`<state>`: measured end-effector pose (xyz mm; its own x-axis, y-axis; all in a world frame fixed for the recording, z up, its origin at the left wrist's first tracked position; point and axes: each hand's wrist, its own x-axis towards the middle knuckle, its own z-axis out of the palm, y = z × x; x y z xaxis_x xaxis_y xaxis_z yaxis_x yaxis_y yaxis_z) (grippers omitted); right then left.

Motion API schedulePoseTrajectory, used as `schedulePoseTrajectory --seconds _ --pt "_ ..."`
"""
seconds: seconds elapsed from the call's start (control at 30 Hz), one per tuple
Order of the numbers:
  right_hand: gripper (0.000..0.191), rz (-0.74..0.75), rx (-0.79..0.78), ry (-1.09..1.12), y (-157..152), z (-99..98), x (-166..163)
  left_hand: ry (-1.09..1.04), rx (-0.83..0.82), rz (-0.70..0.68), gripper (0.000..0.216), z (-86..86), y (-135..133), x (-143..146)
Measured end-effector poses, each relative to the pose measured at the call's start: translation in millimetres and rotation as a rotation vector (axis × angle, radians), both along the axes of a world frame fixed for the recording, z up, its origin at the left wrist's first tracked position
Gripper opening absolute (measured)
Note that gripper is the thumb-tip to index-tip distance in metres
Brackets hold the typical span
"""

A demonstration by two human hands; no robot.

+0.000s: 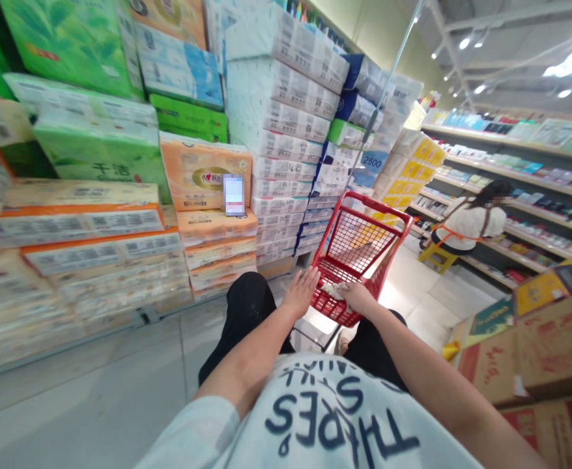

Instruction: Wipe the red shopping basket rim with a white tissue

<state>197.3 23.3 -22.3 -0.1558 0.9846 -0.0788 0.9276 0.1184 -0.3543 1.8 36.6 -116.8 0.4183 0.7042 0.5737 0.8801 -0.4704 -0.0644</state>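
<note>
A red wire shopping cart [364, 234] stands in front of me in a store aisle. My left hand [301, 291] rests flat on the cart's near rim, fingers stretched out. My right hand [357, 296] lies on the same rim, closed over a crumpled white cloth or paper [333, 290]. My black-trousered legs show below the cart.
Stacked tissue and paper-towel packs [276, 124] fill the left wall. Cardboard boxes [535, 352] stand at the right. Another person [466, 225] crouches by the far right shelves [525, 169] on a yellow stool. A metal pole rises behind the cart. Grey floor tiles lie at lower left.
</note>
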Motion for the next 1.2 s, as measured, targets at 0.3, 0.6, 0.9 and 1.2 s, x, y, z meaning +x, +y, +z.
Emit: schedulePoseTrajectory --seconds 0.3,0.6,0.9,1.2 --pt "0.045 0.234 0.222 0.052 -12 -5.6 1 -0.014 -0.009 0.015 0.062 0.1 1 -3" --pt "0.054 0.273 0.263 -0.119 -18 -6.7 15 -0.013 -0.065 0.051 0.06 6.2 7 -3" --pt "0.047 0.097 0.235 -0.354 -19 -15.8 4 0.028 -0.207 0.122 0.061 27.3 18 -2" --pt "0.057 0.242 0.372 0.022 1 -19.0 -9 0.008 -0.288 0.099 0.07 41.6 15 -20"
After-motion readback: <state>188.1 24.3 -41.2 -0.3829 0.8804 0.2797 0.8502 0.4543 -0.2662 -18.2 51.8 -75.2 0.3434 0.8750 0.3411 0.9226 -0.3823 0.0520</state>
